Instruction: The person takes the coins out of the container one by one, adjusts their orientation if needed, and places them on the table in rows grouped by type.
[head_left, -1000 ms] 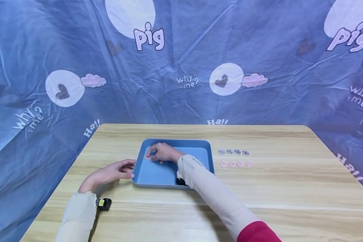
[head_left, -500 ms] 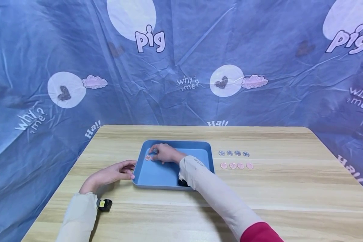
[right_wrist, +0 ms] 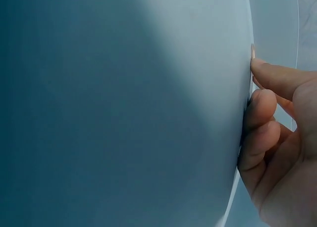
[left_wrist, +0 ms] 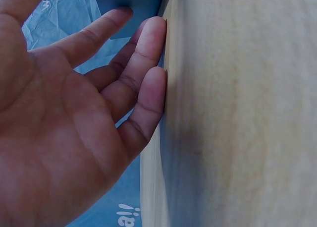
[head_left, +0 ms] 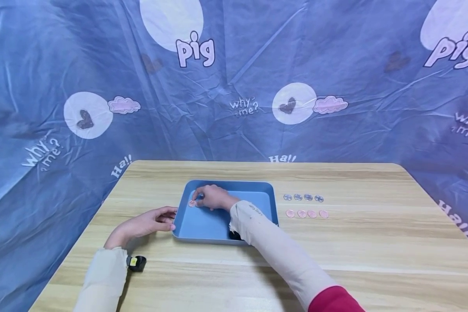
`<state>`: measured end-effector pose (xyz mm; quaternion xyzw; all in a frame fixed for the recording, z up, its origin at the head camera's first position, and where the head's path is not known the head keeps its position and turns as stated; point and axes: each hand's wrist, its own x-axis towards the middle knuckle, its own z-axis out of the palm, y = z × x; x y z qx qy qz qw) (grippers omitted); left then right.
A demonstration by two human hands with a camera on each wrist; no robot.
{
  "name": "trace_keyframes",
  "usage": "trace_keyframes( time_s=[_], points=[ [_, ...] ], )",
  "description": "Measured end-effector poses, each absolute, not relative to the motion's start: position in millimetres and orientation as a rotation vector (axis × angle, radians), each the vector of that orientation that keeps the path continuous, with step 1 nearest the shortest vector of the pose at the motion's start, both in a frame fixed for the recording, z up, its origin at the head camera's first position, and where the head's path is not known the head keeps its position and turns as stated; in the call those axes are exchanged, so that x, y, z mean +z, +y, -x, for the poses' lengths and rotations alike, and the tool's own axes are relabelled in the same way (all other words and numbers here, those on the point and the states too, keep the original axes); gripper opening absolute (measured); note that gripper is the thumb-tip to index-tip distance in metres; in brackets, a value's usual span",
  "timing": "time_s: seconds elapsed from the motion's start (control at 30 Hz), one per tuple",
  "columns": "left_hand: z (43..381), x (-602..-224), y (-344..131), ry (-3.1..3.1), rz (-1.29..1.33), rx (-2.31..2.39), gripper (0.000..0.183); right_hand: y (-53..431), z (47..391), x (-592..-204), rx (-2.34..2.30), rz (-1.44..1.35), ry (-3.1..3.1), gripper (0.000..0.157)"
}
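A shallow blue tray rests on the wooden table in the head view. Inside its far left part, a copper-coloured coin lies on the floor of the tray. My right hand reaches in from the right, thumb and index finger at the coin's edge; its other fingers are curled against the tray floor. In the right wrist view the thumb tip meets the thin edge of the coin. My left hand lies beside the tray's left wall, thumb at the near left corner, its fingers loosely bent in the left wrist view.
Right of the tray is a row of several silver coins, with a row of several copper-coloured coins nearer me. A small black device sits at my left wrist. A blue printed cloth hangs behind the table.
My right index finger has come down toward the copper-coloured coin, which was more exposed half a second ago. The left hand and tray have stayed put; the head view shifts slightly.
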<state>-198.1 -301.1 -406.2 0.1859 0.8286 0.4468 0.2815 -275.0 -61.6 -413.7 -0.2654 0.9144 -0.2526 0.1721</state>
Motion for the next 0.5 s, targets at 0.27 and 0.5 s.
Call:
trace_keyframes(
  time_s=[0.27, 0.5],
  points=[
    [196.6, -406.0, -302.8, 2.193, -0.514, 1.237, 0.071, -67.6, 274.2, -412.8, -0.650, 0.798, 2.604, 0.021],
    [195.3, -404.4, -301.6, 2.195, -0.507, 1.232, 0.070, -72.0, 275.2, -409.7, -0.527, 0.849, 2.682, 0.017]
  ],
)
